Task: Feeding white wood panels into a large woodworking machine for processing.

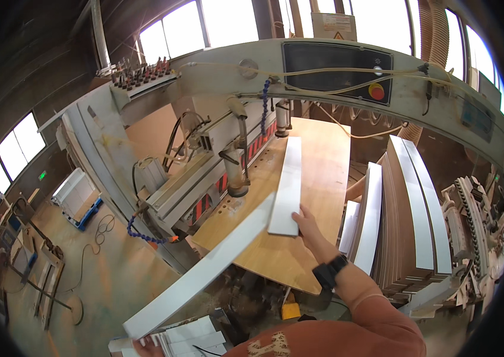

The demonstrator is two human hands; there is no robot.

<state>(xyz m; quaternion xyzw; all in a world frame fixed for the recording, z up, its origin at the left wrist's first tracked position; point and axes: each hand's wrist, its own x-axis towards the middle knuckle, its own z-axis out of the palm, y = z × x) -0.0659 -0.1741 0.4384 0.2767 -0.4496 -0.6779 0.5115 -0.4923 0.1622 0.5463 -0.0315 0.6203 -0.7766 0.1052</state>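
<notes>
Two narrow white boards lie across the machine's wooden worktop (326,178). One white board (286,184) runs away from me toward the drilling head. My right hand (305,223) grips the right edge of its near end, with a dark watch on that wrist. The other, longer white board (204,268) slants down to the lower left, well past the worktop's edge. Its far end meets the left edge of the first board. At its near corner my left hand (148,346) is closed, partly cut off by the picture's lower edge.
A pressing cylinder (237,187) stands over the worktop's left side. Overhead runs the machine's beam with a red stop button (376,91). Tall stacks of boards (409,220) stand at the right. White pieces (195,338) lie below my left hand; a pallet (88,211) stands far left.
</notes>
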